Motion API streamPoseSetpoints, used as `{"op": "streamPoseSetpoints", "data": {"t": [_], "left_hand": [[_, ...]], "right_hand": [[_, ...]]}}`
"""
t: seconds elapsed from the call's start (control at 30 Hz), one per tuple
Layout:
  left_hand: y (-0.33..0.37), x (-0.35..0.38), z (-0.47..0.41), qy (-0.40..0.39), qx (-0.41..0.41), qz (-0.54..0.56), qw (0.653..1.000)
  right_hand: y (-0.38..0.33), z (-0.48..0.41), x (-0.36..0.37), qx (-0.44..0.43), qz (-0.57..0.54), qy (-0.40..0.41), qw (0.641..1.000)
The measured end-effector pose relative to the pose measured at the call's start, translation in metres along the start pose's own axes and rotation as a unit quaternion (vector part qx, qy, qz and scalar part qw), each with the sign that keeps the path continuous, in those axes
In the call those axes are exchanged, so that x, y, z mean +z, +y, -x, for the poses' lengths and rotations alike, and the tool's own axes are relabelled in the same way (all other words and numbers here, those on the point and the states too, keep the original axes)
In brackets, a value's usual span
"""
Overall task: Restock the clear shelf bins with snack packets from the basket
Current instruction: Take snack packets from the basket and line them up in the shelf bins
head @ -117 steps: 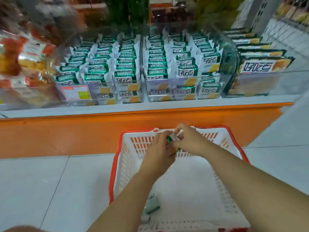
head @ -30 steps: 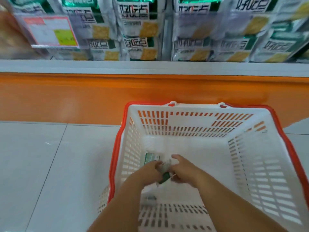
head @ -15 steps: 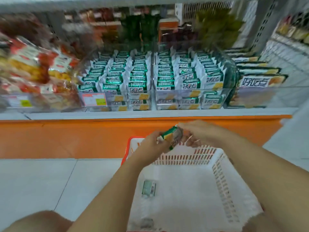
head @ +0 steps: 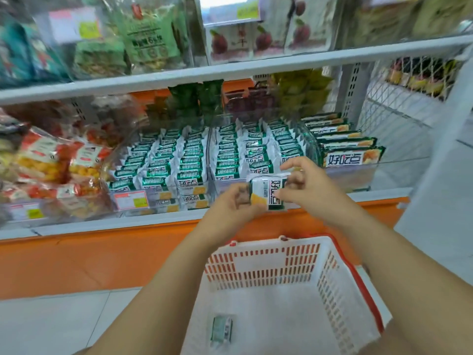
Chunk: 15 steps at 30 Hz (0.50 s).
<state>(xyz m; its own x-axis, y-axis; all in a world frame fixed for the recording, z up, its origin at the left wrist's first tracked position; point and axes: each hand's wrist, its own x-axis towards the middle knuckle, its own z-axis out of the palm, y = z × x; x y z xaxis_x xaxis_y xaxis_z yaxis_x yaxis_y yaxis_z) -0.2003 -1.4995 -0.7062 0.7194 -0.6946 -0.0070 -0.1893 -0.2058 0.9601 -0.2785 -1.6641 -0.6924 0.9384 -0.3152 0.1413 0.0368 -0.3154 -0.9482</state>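
From the head camera I see both hands raised in front of the lower shelf (head: 122,222), with one snack packet (head: 266,193) between them. The left hand (head: 234,204) has its fingers curled round the left end of the packet. The right hand (head: 305,190) pinches the right end with thumb and fingertips, and its other fingers are bent loosely above it. The packet lies sideways in the air, with its printed white and green face toward the camera. It touches neither the shelf nor any bin, and it is just in front of the shelf's front edge.

Behind it on the shelf stand two clear bins side by side, the left bin (head: 163,187) and the right bin (head: 229,181). Both are filled with upright rows of the same green and white packets. The held packet is before the front wall of the right bin. A price label (head: 130,199) is on the front of the left bin.

The basket (head: 258,263), white with a red rim, stands on the floor below the hands, against the orange base (head: 89,254) of the shelving. One more packet (head: 221,329) lies flat on its bottom, near the left wall.

At the left end of the shelf are red and yellow snack bags (head: 48,160), and at the right end a row of long green boxes (head: 352,155).
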Motion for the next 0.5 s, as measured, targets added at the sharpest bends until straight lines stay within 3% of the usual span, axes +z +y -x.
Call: {"op": "streamPoseSetpoints", "data": {"t": [0.2,0.27,0.37,0.43,0.5], "left_hand": [[0.019,0.011,-0.021,0.025,0.087,-0.144,0.985],[0.021,0.016,-0.028,0.035,0.074,-0.098,0.992],[0.024,0.024,-0.039,0.049,0.049,-0.034,0.997],[0.023,0.025,-0.049,0.073,0.063,-0.082,0.992],[0.015,0.019,-0.060,0.114,0.092,-0.210,0.967]], "right_hand": [[-0.002,0.003,-0.016,-0.058,0.075,-0.004,0.996],[-0.002,0.000,-0.026,-0.064,0.062,0.004,0.996],[0.000,-0.009,-0.039,-0.094,0.147,0.007,0.985],[-0.002,-0.022,-0.051,-0.109,0.217,0.025,0.970],[-0.005,-0.039,-0.064,-0.109,0.278,0.040,0.953]]}}
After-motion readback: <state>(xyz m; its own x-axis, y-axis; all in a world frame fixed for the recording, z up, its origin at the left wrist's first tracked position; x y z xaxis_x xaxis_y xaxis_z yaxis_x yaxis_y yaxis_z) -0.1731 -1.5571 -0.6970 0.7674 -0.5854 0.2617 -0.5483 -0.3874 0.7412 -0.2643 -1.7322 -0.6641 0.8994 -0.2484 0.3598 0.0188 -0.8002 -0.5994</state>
